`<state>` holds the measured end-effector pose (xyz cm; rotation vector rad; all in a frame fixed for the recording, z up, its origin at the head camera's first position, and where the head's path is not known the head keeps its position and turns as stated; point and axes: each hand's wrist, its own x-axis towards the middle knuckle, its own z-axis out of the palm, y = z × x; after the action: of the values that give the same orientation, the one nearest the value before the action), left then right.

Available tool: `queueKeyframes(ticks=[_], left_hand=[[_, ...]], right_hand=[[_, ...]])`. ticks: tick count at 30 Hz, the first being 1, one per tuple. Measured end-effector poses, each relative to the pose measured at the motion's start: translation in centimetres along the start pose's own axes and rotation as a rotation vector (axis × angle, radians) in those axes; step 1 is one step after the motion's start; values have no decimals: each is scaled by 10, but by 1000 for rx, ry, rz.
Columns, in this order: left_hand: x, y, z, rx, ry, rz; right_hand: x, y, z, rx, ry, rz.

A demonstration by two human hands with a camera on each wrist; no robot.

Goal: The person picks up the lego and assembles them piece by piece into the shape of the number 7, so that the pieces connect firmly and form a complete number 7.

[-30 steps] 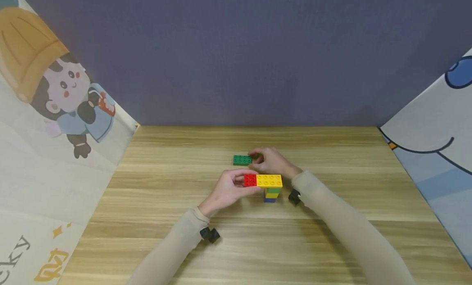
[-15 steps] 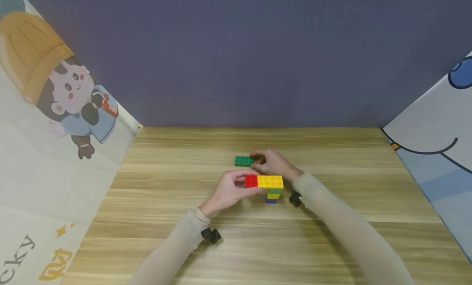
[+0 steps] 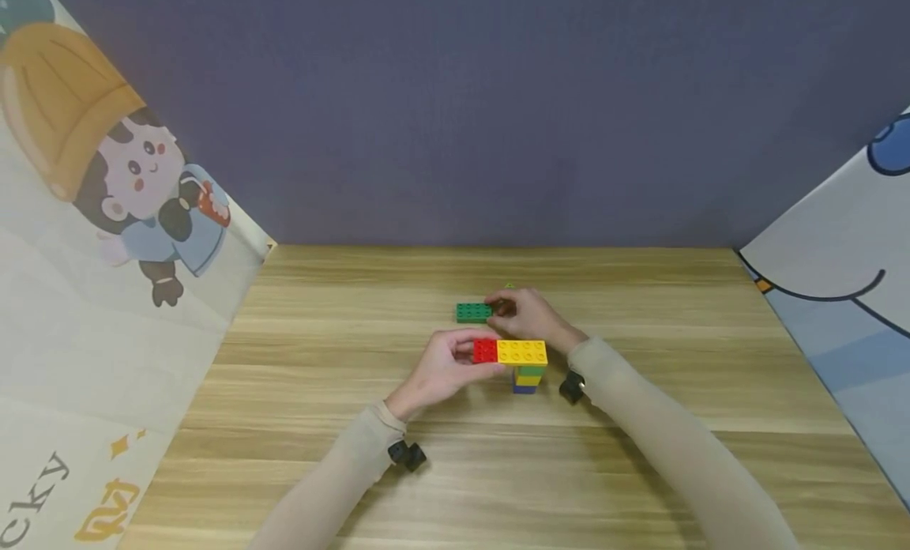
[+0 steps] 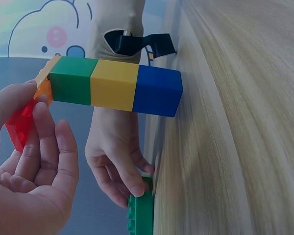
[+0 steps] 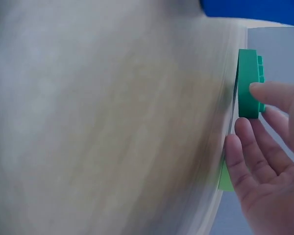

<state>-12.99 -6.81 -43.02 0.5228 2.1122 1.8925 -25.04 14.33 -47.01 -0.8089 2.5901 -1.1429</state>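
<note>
My left hand (image 3: 441,368) pinches a red toy building brick (image 3: 486,351) between thumb and fingers. That brick adjoins a long yellow brick (image 3: 522,352), the top of a built piece. Beneath the yellow one's right end runs a column of a green block (image 4: 74,81), a yellow block (image 4: 114,84) and a blue block (image 4: 158,90), close over the table in the head view. Farther back, my right hand (image 3: 529,317) has thumb and fingers around the right end of a flat dark green brick (image 3: 473,313), which lies studs up on the table.
A light green piece (image 5: 226,178) lies behind the right hand, mostly hidden by it. The wooden table (image 3: 320,455) ends at a dark grey-blue back wall (image 3: 455,123). Printed panels stand on both sides. Each wrist carries a small black camera mount (image 3: 407,455).
The head view has shifted slightly. A bit of the light green piece now shows beyond the right fingers. Both hands keep nearly the same places, with the built piece held steady.
</note>
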Motion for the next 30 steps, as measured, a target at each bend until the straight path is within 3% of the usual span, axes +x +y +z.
queueKeyframes(ticks=[17, 24, 30], left_hand=[[-2, 0, -1, 14, 5, -16], [-2, -1, -2, 16, -7, -5], [-2, 0, -1, 11, -2, -8]], right_hand=[[-6, -8, -2, 107, 22, 11], [-6, -10, -4, 138, 69, -39], [-9, -15, -14, 153, 95, -24]])
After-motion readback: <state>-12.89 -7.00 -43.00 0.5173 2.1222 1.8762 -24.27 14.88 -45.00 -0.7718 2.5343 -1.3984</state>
